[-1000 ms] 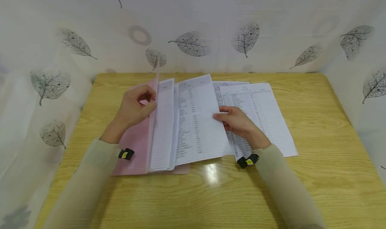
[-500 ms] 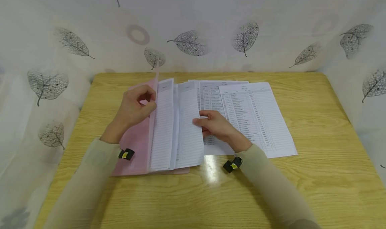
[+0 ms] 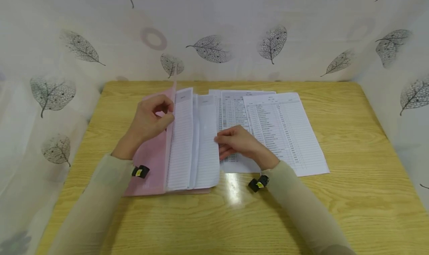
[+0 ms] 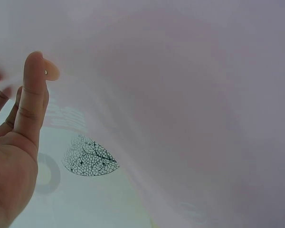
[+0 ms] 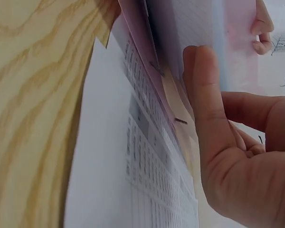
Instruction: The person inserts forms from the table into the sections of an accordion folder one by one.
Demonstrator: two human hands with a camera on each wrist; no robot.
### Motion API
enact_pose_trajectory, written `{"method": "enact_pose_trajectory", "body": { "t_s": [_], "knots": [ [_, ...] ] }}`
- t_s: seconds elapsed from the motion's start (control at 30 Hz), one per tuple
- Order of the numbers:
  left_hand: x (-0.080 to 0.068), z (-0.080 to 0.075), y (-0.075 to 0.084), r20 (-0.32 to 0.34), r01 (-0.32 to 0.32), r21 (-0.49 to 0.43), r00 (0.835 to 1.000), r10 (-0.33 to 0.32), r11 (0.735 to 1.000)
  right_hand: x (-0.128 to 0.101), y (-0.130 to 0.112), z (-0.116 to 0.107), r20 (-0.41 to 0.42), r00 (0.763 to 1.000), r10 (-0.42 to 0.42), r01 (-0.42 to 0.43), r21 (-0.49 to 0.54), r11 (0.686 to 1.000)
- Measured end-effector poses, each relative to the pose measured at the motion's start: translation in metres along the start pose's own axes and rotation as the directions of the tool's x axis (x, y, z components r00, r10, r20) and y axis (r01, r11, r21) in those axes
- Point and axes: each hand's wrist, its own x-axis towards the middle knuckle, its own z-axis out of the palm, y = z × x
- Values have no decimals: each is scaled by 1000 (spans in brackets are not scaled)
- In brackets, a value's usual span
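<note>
A pink folder lies open at the table's left, its front cover raised. My left hand grips the cover's edge and holds it up. Inside stand several printed sheets. My right hand pinches the free edge of the last sheet and holds it almost upright against the others; the thumb presses on the paper. More printed sheets lie flat on the table to the right of this hand.
A leaf-patterned curtain closes off the table at the back and on both sides. Bare wood lies in front of the folder and right of the loose sheets.
My right hand has swung the sheet from lying flat on the right pile up and leftward into the folder. The left hand has kept the cover up without moving.
</note>
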Motion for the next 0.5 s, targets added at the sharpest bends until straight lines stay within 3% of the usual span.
{"method": "enact_pose_trajectory", "body": {
  "t_s": [0.5],
  "knots": [
    [0,-1,0,-9,6,3,1000,-6,1000,10,-4,22,60,998,-5,5,5,1000]
  ]
}}
